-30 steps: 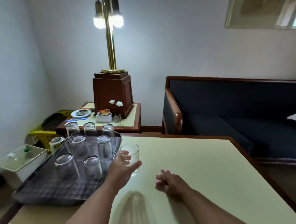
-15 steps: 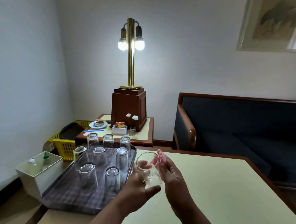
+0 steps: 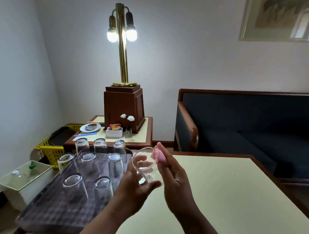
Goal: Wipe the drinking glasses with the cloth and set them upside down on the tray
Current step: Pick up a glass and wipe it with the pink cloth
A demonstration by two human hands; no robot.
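My left hand grips a clear drinking glass tilted in the air, its mouth turned toward me, just right of the tray. My right hand holds a small pink cloth bunched in its fingers, pressed at the glass's rim. The dark patterned tray lies on the table's left side with several glasses upside down on it, among them one at the front left and one at the back row's middle.
The pale table top stretches to the right with a brown edge. Behind stands a side table with a brass lamp, a dish and small items. A dark sofa is at right. A yellow basket and a white box sit at left.
My left hand lifted the glass off the table and tilted it. My right hand came up from the table and brought the pink cloth to the rim. The camera tilted upward.
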